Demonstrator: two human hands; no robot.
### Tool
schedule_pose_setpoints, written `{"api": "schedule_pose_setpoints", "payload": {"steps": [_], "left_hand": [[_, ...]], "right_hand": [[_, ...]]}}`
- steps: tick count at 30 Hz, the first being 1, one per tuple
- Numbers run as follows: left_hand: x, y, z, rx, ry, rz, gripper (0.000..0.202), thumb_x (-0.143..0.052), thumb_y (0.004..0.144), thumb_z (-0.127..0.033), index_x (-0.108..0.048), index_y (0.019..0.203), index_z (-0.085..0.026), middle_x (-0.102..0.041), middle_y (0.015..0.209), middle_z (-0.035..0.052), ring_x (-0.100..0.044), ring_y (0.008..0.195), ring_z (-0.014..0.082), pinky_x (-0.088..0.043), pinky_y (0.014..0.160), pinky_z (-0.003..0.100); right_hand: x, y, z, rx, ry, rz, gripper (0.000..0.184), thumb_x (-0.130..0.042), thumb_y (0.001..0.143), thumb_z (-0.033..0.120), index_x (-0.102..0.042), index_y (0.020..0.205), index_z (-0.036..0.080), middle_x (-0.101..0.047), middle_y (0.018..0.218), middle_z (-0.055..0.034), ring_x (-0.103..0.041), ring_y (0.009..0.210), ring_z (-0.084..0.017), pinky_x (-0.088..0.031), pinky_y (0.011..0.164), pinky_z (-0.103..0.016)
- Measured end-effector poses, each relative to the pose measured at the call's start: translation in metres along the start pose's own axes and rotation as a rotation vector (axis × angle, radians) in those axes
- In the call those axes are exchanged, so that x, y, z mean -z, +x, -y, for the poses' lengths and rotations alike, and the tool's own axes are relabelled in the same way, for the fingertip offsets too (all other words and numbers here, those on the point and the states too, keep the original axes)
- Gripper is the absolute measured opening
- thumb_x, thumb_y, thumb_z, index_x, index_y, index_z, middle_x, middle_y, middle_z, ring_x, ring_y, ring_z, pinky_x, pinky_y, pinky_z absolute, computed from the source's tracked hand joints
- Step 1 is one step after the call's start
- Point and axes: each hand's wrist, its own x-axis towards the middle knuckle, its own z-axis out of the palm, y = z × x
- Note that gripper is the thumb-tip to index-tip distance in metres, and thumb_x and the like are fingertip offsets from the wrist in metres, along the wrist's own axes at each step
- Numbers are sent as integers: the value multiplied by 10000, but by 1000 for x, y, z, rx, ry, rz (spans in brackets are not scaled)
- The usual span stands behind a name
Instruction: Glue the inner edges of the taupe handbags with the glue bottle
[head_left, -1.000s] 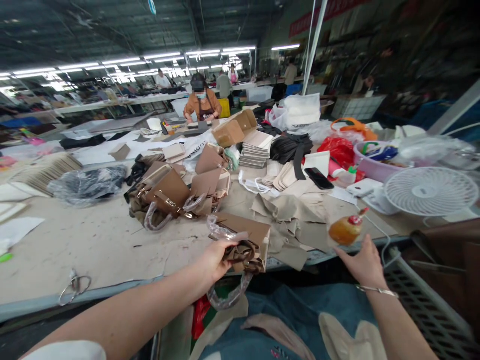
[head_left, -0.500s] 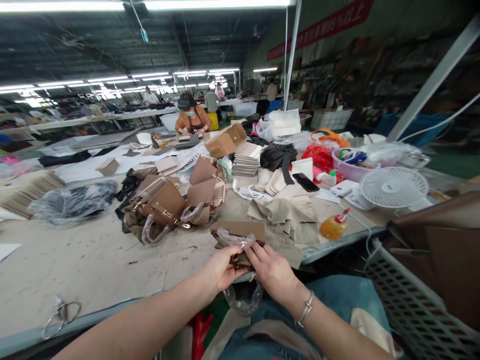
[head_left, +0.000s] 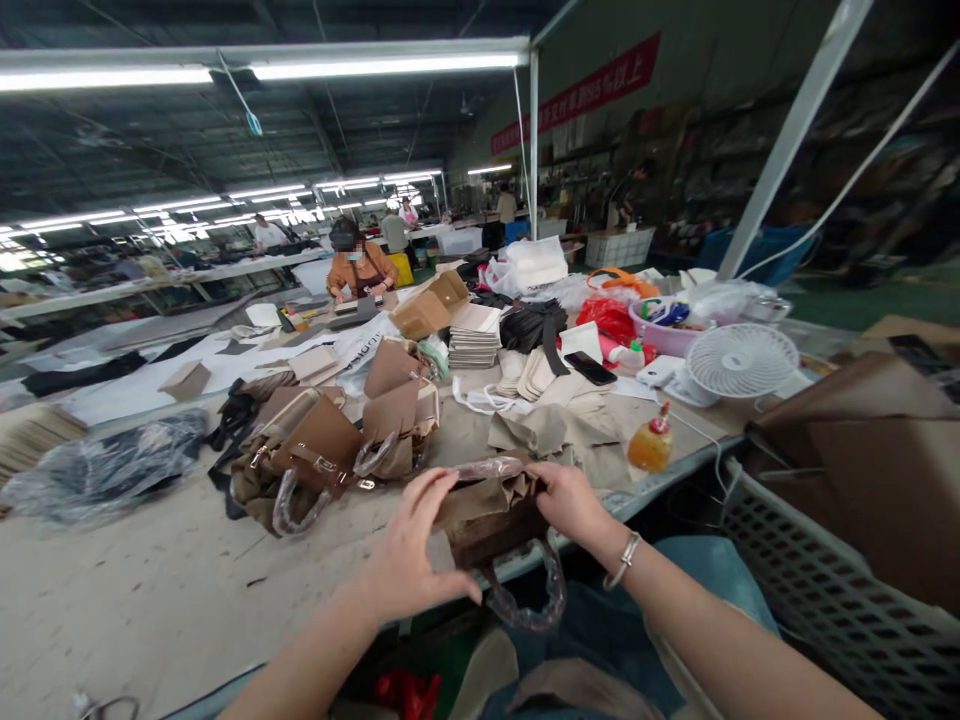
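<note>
At the table's front edge lies a brown handbag [head_left: 491, 530] with its mouth toward me and its cloth lining showing. One handle [head_left: 551, 600], wrapped in clear plastic, hangs over the edge; another plastic-wrapped handle lies along the far side. My right hand [head_left: 571, 505] grips the bag's right end, fingers closed on its rim. Fingers and thumb spread apart, my left hand [head_left: 405, 550] is at the bag's left end; whether its fingertips touch the bag I cannot tell. Brown handbags [head_left: 319, 445] with similar wrapped handles lie beyond, to the left.
Olive cloth pieces [head_left: 555, 430] lie behind the bag. A glue bottle [head_left: 650, 443], a white fan [head_left: 742, 360] and a phone [head_left: 589, 368] are on the right. A plastic crate [head_left: 795, 560] stands beside the table. A co-worker [head_left: 361, 265] sits across the table.
My left hand has let go of the bag and opened, moving left. My right hand has shifted to the bag's right end. The bag's mouth now faces me more openly, and the view has turned right.
</note>
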Motion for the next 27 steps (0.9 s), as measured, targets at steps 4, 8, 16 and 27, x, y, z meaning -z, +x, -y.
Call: {"api": "schedule_pose_setpoints", "payload": {"steps": [4,8,16,27], "left_hand": [[-38,7,1,-15,134,-14,959,-747,684,-474,-277,1475,-205,-350,1463,185,-347,1352,363,-316,1102,536],[-75,32,4,-126,248,-60,751,-721,740,-345,-415,1397,-147,-534,1272,196,-496,1204,368,-391,1034,519],[-87,75,8,-77,152,-43,473,-609,788,-218,-577,1257,-177,-640,1210,176,-592,1122,337,-423,1008,417],[-39,102,4,-51,200,-65,256,-585,774,-209,-666,1016,-197,-705,1063,103,-635,1021,270,-458,915,336]], "right_hand": [[2,11,0,-69,103,16,336,-454,636,9,-687,789,197,-710,768,-3,-649,765,-177,-456,677,-232],[2,19,0,-115,188,55,318,-448,582,-6,-659,711,194,-670,669,36,-609,656,-140,-428,594,-200],[0,26,-1,-162,264,-42,301,-527,618,34,-595,881,164,-602,691,35,-548,618,-123,-415,581,-218],[32,-4,0,290,-3,17,776,-761,692,168,-407,1383,176,-451,1384,-143,-430,1277,-254,-370,1076,-386]]}}
